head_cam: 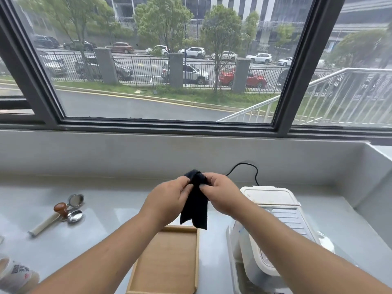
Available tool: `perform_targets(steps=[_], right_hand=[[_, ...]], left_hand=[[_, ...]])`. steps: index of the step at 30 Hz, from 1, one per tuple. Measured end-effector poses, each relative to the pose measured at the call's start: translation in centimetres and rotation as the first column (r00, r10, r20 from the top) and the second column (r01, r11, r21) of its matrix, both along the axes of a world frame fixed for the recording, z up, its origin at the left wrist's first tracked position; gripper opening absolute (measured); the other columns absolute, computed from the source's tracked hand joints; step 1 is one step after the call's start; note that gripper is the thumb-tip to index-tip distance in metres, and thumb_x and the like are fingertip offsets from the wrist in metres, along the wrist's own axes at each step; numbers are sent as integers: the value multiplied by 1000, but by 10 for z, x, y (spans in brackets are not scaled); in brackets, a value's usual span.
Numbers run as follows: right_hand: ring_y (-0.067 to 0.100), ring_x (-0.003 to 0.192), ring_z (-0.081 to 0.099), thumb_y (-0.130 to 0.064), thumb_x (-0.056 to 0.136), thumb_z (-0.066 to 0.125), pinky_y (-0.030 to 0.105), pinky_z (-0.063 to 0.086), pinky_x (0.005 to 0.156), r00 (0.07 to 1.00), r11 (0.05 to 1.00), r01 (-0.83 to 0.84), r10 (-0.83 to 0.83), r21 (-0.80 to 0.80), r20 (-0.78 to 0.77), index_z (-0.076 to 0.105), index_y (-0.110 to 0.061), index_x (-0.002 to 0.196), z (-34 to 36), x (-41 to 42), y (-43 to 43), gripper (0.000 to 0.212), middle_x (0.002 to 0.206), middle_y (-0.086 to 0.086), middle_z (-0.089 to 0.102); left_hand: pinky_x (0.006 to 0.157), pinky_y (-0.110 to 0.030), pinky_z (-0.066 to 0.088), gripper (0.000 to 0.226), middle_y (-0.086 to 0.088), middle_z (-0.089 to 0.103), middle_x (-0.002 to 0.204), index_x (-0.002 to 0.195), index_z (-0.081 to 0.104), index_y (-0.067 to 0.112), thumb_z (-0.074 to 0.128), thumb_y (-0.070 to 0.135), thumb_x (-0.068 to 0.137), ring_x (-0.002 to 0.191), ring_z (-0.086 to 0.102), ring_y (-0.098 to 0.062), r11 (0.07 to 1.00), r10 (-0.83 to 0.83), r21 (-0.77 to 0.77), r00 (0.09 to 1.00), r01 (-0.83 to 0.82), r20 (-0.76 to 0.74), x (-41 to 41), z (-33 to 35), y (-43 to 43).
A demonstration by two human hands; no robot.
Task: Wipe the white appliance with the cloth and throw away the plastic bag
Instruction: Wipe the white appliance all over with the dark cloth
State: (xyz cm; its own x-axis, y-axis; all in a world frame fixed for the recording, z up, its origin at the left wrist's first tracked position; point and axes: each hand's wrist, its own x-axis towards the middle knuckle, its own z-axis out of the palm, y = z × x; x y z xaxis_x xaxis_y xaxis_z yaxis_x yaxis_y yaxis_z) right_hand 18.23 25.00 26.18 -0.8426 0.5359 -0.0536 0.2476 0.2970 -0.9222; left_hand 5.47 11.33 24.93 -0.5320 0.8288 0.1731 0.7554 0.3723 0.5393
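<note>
A black cloth (pixel 196 206) hangs in the air above the counter, held up by both hands. My left hand (pixel 167 199) pinches its upper left part. My right hand (pixel 222 195) pinches its upper right part. The cloth's lower end dangles just above a wooden tray (pixel 167 259). The white appliance (pixel 273 211) stands on the counter to the right, below my right forearm, with a black cord (pixel 248 167) running behind it. A printed plastic bag (pixel 14 274) lies at the bottom left corner, partly cut off by the frame.
A tamper with a brown knob (pixel 60 209), a white handle (pixel 43 225) and two small metal spoons (pixel 75 216) lie on the grey counter (pixel 106 209) at the left. A low grey wall and a wide window run behind. The counter's side wall rises at the right.
</note>
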Motion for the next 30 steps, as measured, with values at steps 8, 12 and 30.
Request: perform_targets(steps=[8, 12, 30], right_hand=[[3, 102, 61, -18, 94, 48, 26, 50, 85, 981, 881, 96, -163, 463, 106, 71, -36, 122, 45, 46, 37, 40, 111, -23, 72], [7, 93, 64, -33, 82, 56, 33, 55, 81, 973, 861, 50, -156, 505, 170, 62, -39, 128, 64, 68, 43, 47, 103, -18, 69], [29, 74, 69, -20, 94, 45, 41, 57, 68, 901, 817, 413, -430, 402, -53, 62, -15, 89, 123, 132, 104, 19, 77, 3, 74]], left_hand=[[71, -45, 54, 21, 6, 69, 82, 107, 59, 28, 39, 35, 110, 80, 65, -28, 988, 56, 150, 991, -37, -122, 12, 62, 34], [70, -45, 51, 19, 4, 68, 81, 108, 59, 27, 41, 32, 110, 78, 63, -30, 974, 14, 225, 988, 21, -153, 27, 94, 56], [62, -42, 46, 17, 5, 61, 76, 97, 51, 26, 43, 35, 110, 73, 58, -30, 954, -145, 187, 909, 233, -391, 79, 179, 121]])
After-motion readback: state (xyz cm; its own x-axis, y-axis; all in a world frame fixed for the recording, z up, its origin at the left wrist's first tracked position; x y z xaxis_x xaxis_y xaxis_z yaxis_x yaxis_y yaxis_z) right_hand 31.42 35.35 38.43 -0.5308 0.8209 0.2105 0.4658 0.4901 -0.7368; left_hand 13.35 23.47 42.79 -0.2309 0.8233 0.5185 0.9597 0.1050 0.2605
